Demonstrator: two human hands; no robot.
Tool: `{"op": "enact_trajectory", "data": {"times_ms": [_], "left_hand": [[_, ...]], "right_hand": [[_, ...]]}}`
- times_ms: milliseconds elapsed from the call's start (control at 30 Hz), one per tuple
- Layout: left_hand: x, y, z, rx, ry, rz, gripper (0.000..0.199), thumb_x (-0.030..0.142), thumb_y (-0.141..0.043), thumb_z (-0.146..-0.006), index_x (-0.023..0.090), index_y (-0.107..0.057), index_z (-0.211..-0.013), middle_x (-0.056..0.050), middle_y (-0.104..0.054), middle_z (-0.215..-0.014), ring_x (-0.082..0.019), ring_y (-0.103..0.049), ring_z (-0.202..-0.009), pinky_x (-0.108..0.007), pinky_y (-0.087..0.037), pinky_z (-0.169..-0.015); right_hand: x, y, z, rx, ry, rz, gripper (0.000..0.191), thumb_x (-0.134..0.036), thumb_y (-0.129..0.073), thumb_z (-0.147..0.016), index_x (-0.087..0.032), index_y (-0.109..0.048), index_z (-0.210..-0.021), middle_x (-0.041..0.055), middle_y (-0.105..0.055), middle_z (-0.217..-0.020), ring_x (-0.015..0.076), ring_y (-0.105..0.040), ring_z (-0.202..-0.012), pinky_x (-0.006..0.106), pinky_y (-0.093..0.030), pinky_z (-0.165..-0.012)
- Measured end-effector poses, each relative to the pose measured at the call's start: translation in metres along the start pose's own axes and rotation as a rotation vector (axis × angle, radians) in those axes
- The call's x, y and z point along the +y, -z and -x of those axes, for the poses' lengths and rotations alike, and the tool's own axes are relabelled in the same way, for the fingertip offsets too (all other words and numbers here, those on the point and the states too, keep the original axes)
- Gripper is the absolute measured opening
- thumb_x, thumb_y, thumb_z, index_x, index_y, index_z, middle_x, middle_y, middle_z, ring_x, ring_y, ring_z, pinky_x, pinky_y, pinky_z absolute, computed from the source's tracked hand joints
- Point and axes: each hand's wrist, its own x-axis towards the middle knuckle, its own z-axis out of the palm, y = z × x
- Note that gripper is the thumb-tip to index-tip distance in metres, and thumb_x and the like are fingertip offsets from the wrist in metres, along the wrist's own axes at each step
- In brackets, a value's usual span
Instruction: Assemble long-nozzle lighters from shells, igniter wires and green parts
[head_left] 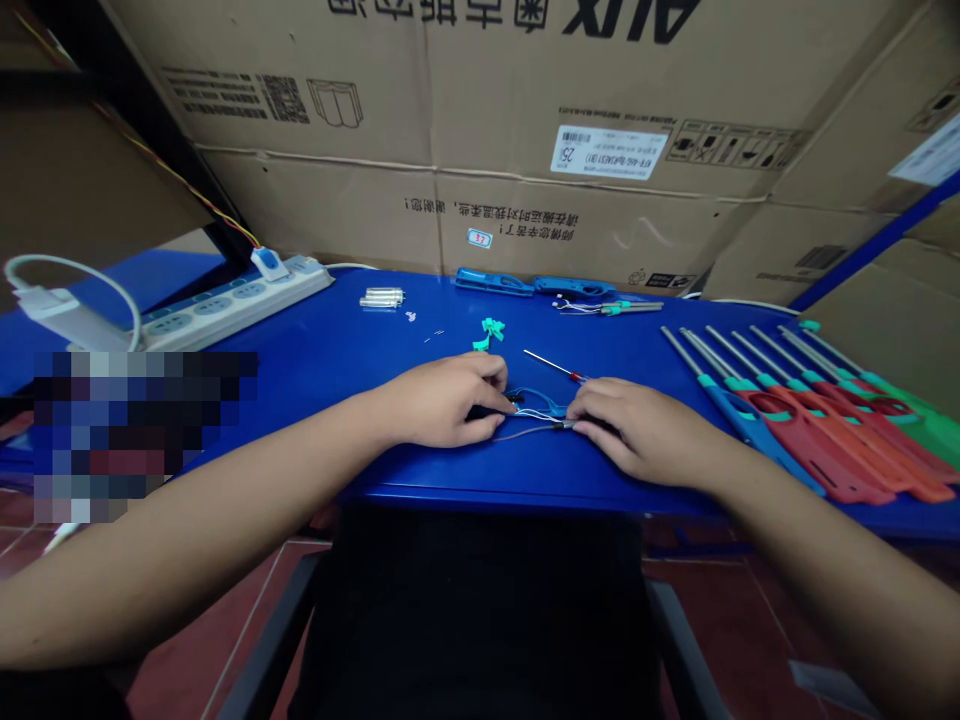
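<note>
My left hand [442, 400] pinches the dark end of a bundle of thin wires [534, 414] on the blue table [390, 370]. My right hand [630, 428] grips the bundle's other side, near a small metal-tipped end [562, 424]. Just above the wires lies a thin screwdriver with a red handle [555, 365]. Several small teal plastic pieces [489, 335] sit beyond my left fingers. My fingers hide the wire ends, so their joins cannot be seen.
Long blue, red, orange and green utility lighters [810, 420] lie in a row at right. Metal cylinders [382, 297], blue lighter bodies [495, 282] and a white power strip [232, 305] lie farther back. Cardboard boxes [480, 190] stand behind the table.
</note>
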Motion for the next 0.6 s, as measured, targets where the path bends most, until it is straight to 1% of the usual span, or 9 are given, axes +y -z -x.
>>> {"op": "enact_trajectory", "data": {"times_ms": [100,167,267,400,500,600], "left_hand": [[0.0,-0.001,-0.001,0.008,-0.017,-0.015,0.028,0.028,-0.059,-0.093,0.018,-0.077,-0.112,-0.011,-0.065,-0.106,-0.022,-0.063,-0.098,-0.04,-0.05,-0.096],[-0.002,-0.002,-0.001,0.018,-0.015,0.008,0.027,0.03,-0.059,-0.094,0.019,-0.077,-0.111,-0.01,-0.066,-0.105,-0.021,-0.063,-0.097,-0.038,-0.051,-0.093],[-0.004,-0.006,-0.001,0.043,0.015,0.068,0.026,0.03,-0.06,-0.094,0.02,-0.078,-0.11,-0.009,-0.065,-0.105,-0.019,-0.063,-0.095,-0.034,-0.052,-0.088],[-0.006,-0.01,0.0,0.073,0.048,0.09,0.023,0.027,-0.063,-0.092,0.021,-0.078,-0.107,-0.008,-0.065,-0.103,-0.018,-0.063,-0.092,-0.033,-0.053,-0.085],[-0.006,-0.011,0.0,0.079,0.059,0.08,0.022,0.026,-0.064,-0.09,0.021,-0.079,-0.106,-0.008,-0.065,-0.103,-0.018,-0.063,-0.091,-0.033,-0.053,-0.084],[-0.005,-0.011,0.0,0.085,0.067,0.082,0.022,0.026,-0.064,-0.089,0.022,-0.079,-0.106,-0.007,-0.065,-0.104,-0.018,-0.064,-0.091,-0.033,-0.054,-0.083]], "right_hand": [[0.004,0.0,0.0,-0.003,-0.022,-0.017,0.022,-0.022,-0.043,-0.099,-0.019,-0.064,-0.105,0.0093,-0.067,-0.103,0.0228,-0.062,-0.094,0.037,-0.05,-0.083],[0.007,0.001,-0.002,-0.01,-0.014,-0.055,0.023,-0.02,-0.043,-0.098,-0.019,-0.061,-0.113,0.0094,-0.067,-0.108,0.022,-0.063,-0.094,0.035,-0.05,-0.081],[0.011,0.001,-0.005,-0.012,0.037,-0.096,0.031,-0.02,-0.044,-0.097,-0.02,-0.058,-0.125,0.0102,-0.066,-0.113,0.022,-0.063,-0.097,0.035,-0.05,-0.083],[0.013,-0.001,-0.009,0.004,0.127,-0.032,0.027,-0.023,-0.053,-0.093,-0.019,-0.064,-0.117,0.0105,-0.067,-0.105,0.0245,-0.061,-0.096,0.039,-0.048,-0.085],[0.011,-0.004,-0.011,0.061,0.083,-0.045,0.028,-0.028,-0.061,-0.089,-0.018,-0.065,-0.115,0.01,-0.067,-0.101,0.0239,-0.061,-0.092,0.036,-0.048,-0.08],[0.009,-0.005,-0.01,0.078,0.024,-0.096,0.021,-0.026,-0.061,-0.089,-0.019,-0.066,-0.108,0.0079,-0.067,-0.1,0.021,-0.062,-0.089,0.033,-0.048,-0.076]]}}
